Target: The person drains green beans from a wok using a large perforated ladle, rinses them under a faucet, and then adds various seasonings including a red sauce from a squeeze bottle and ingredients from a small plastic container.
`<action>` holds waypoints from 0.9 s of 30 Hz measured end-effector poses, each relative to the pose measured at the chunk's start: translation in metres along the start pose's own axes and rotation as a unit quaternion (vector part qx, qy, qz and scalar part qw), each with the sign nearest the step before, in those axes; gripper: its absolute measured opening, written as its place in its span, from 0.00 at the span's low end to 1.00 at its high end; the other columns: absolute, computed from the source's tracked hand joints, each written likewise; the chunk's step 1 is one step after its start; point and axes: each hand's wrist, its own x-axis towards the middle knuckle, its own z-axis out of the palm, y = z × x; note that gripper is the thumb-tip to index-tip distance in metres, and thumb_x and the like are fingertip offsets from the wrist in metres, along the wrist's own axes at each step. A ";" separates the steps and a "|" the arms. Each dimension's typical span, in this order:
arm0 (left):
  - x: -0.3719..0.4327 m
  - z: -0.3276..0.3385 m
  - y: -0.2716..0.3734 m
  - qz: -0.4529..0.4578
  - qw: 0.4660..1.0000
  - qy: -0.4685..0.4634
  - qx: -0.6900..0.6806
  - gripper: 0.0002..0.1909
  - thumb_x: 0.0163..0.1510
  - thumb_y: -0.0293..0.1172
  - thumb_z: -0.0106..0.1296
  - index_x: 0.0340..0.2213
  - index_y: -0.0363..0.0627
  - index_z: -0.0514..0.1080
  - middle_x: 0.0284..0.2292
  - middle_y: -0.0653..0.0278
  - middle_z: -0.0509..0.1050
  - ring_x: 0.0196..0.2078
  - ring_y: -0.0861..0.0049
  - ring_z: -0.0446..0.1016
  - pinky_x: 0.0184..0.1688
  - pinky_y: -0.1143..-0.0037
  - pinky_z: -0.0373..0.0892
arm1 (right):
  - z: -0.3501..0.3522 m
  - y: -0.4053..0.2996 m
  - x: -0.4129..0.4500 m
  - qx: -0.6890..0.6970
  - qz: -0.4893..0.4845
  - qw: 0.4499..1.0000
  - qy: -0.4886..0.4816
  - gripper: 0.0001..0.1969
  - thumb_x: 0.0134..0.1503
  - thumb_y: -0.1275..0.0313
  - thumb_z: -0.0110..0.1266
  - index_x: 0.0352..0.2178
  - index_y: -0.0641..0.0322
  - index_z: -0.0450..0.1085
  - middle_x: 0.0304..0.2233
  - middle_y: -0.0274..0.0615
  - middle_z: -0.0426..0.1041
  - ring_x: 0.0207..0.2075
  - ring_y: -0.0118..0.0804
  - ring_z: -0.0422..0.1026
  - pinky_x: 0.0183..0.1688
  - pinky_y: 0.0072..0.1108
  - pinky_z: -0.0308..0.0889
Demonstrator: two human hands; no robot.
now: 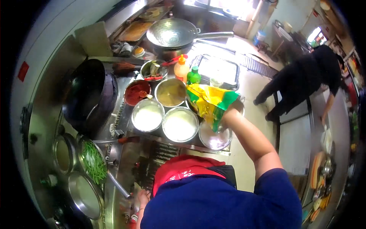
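In my right hand (pixel 228 115) is a yellow and green plastic bag (pixel 210 100), held tilted over the right side of a group of round metal bowls; the bag hides most of my fingers. Beneath it sits a bowl of pale contents (pixel 216 138). Two bowls of white contents, a left one (pixel 147 115) and a middle one (pixel 180 124), stand beside that. Behind them are a bowl of red seasoning (pixel 136 93) with a spoon and a bowl of yellowish liquid (pixel 170 92). My left hand (pixel 143 197) hangs low near the stove's front edge; its grip is unclear.
On the left, a large dark wok (pixel 85 96) leans on the range near a pan of green vegetable pieces (pixel 93 161). A long-handled steel wok (pixel 173 32) rests at the back. Two squeeze bottles, orange (pixel 181 70) and green (pixel 194 75), stand behind the bowls. Another person (pixel 307 75) bends over the right-hand counter.
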 end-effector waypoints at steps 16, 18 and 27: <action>-0.045 -0.015 -0.037 -0.002 0.962 0.048 0.268 0.05 0.46 0.27 0.43 0.19 0.44 0.67 0.16 0.66 0.67 0.15 0.79 0.64 0.15 0.78 0.59 | 0.017 -0.012 0.016 0.145 0.114 0.982 0.038 0.05 0.51 0.66 0.46 0.27 0.54 0.66 0.16 0.30 0.57 0.16 0.28 0.56 0.17 0.18 0.52; -0.040 -0.011 -0.029 -0.018 0.971 0.045 0.236 0.06 0.46 0.27 0.43 0.19 0.43 0.67 0.16 0.66 0.67 0.15 0.79 0.65 0.14 0.78 0.59 | 0.017 -0.010 0.014 0.173 0.153 0.971 0.061 0.06 0.52 0.66 0.45 0.27 0.54 0.65 0.15 0.29 0.56 0.15 0.26 0.55 0.16 0.17 0.51; -0.028 -0.028 -0.011 -0.038 0.986 0.073 0.142 0.08 0.46 0.28 0.45 0.16 0.42 0.67 0.13 0.65 0.67 0.14 0.79 0.65 0.14 0.77 0.61 | -0.006 -0.015 -0.044 0.722 0.387 0.529 0.222 0.07 0.57 0.63 0.42 0.29 0.52 0.63 0.11 0.24 0.50 0.10 0.19 0.49 0.09 0.13 0.45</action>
